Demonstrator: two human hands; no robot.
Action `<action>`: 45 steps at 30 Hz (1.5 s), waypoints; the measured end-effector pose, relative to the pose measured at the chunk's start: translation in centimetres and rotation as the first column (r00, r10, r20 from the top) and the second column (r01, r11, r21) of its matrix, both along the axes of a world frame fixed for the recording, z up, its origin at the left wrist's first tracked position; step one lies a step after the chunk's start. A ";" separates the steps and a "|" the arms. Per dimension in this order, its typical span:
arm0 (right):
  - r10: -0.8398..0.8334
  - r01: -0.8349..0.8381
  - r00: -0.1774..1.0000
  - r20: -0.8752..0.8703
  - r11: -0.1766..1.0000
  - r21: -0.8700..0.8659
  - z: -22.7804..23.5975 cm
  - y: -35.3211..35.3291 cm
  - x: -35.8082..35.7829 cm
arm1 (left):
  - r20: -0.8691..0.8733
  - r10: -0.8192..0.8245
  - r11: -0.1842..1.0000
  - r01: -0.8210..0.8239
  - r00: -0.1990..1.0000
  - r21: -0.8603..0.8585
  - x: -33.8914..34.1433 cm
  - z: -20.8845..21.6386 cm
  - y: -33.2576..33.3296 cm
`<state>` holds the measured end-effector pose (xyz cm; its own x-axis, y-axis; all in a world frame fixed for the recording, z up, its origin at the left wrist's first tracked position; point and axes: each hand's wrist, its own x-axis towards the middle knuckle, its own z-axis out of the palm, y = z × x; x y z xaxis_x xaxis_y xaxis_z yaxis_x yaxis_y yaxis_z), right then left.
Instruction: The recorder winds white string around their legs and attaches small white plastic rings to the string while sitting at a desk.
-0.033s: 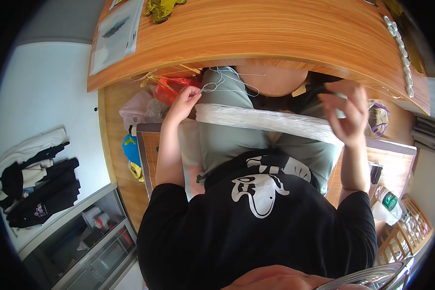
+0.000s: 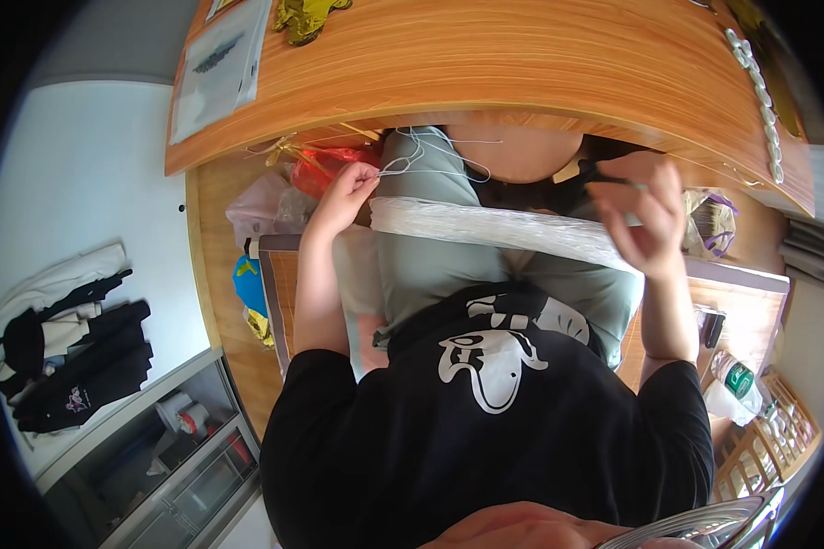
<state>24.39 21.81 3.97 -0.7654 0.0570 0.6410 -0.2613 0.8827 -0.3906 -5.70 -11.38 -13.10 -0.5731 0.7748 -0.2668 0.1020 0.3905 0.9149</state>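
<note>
Gold foil [image 2: 307, 18] and a clear plastic packet [image 2: 220, 78] lie toward the left end of the wooden table [image 2: 522, 69]; a white knotted strip [image 2: 764, 101] lies at its right end. Below the table's near edge, the left hand [image 2: 346, 194] pinches a pale cord [image 2: 449, 172], and a bundle of whitish strands [image 2: 504, 226] spans the lap. Right of these, also below that edge, the blurred right hand [image 2: 652, 218] has curled fingers; I cannot tell whether it holds anything. Clothes [image 2: 78, 366] sit left of the table.

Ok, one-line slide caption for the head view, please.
Left hand pinching thin pale cord; right hand, blurred, near one end of the white strand bundle across the thighs.
</note>
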 end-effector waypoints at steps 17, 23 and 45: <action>0.567 -0.079 0.711 0.416 0.653 -0.754 0.3 -8.2 -9.8 | -0.261 -0.058 0.957 0.128 0.964 0.259 7.1 22.9 5.0; 0.134 -0.028 0.720 0.680 0.986 -0.165 -0.8 -3.9 -5.6 | -0.116 0.223 0.706 -0.078 0.968 0.704 5.5 24.5 2.9; 0.577 -0.225 0.816 0.048 0.393 -0.892 14.3 -0.5 -6.9 | -0.034 -0.396 0.840 0.377 0.918 0.390 5.5 19.0 8.2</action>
